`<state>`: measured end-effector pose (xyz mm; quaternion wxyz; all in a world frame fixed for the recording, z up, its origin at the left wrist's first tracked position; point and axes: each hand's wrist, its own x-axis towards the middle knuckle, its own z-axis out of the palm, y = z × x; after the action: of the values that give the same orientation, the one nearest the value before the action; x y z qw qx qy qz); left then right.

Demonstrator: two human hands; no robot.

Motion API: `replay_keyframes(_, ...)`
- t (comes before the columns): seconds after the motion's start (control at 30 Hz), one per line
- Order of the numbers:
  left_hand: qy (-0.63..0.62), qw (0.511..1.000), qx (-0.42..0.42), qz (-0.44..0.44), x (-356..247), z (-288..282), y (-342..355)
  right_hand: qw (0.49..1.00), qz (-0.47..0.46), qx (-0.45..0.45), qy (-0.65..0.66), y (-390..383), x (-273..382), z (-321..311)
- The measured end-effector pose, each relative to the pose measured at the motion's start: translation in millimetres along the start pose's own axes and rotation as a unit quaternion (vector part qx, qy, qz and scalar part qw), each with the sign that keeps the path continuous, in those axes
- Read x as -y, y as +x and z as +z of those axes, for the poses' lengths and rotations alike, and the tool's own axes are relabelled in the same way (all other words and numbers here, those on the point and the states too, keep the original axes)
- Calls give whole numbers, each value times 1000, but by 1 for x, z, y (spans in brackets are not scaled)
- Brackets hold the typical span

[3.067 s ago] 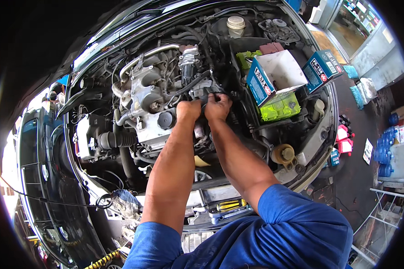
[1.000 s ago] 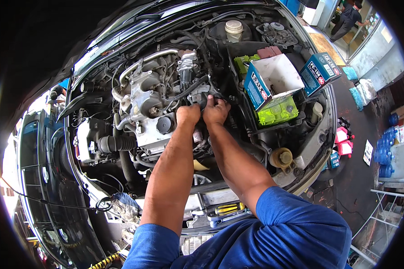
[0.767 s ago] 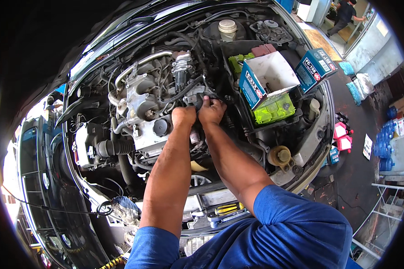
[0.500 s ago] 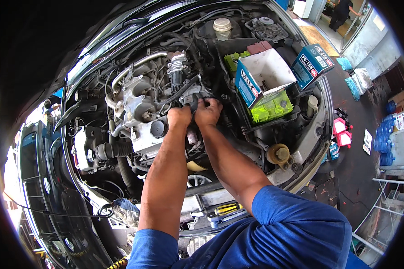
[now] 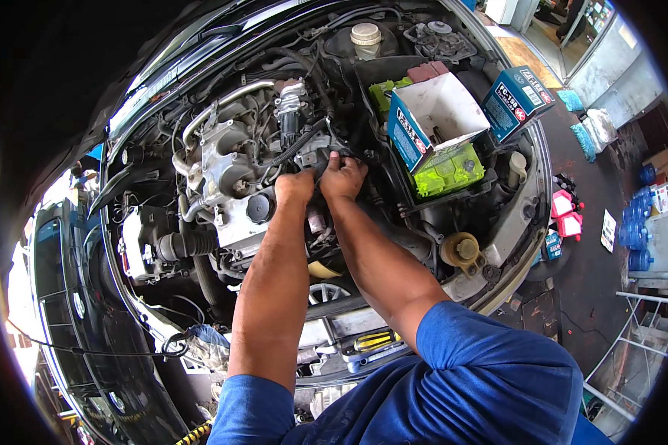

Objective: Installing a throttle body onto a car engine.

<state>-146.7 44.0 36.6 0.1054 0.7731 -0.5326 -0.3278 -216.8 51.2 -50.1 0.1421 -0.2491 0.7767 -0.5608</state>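
Observation:
Over the middle of the open engine bay, both my hands work side by side at a grey metal housing (image 5: 315, 154) with dark parts around it. My left hand (image 5: 295, 187) is closed, its fingertips curled down out of sight beside the oil cap (image 5: 260, 208) on the silver engine cover (image 5: 239, 236). Close by, my right hand (image 5: 344, 179) is closed too, thumb pointing up along the housing's edge and fingers bent over its right side. What either hand grips is hidden by the fingers. A ribbed black hose (image 5: 298, 147) runs just beyond them.
To the right, an open blue-and-white box (image 5: 441, 111) stands on the yellow-green battery (image 5: 450, 175), with a second blue box (image 5: 513, 104) near the fender. A yellow screwdriver (image 5: 377, 340) lies at the front edge. The brownish reservoir (image 5: 460, 252) sits front right.
My right hand has shifted slightly, and its thumb now reaches further up. The dark piece between my hands shows less. My left hand has turned a little, staying low beside the housing.

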Motion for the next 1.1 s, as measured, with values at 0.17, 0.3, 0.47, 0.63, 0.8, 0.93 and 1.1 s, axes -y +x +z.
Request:
replay_keyframes(0.17, 105, 991, 22, 74, 52, -17, 43, 992, 3, 35, 125, -39, 31, -2)
replay_keyframes(0.3, 35, 999, -13, -3, 20, 9, 19, 998, 18, 28, 52, -10, 9, -4)
replay_keyframes(0.47, 84, 992, 18, 88, 43, -5, 41, 996, -6, 45, 75, -23, 20, -3)
replay_keyframes(0.63, -43, 998, -37, -5, 20, 6, 11, 997, 25, 35, 62, -10, 13, -5)
replay_keyframes(0.8, -4, 1000, -20, 19, 23, -8, 20, 995, 55, 72, 36, -19, 21, -5)
replay_keyframes(0.93, 25, 999, -21, 12, 22, -3, 14, 996, 40, 43, 68, -17, 20, -5)
replay_keyframes(1.1, -33, 999, -13, -4, 19, -2, 17, 998, 38, 41, 33, -10, 13, -2)
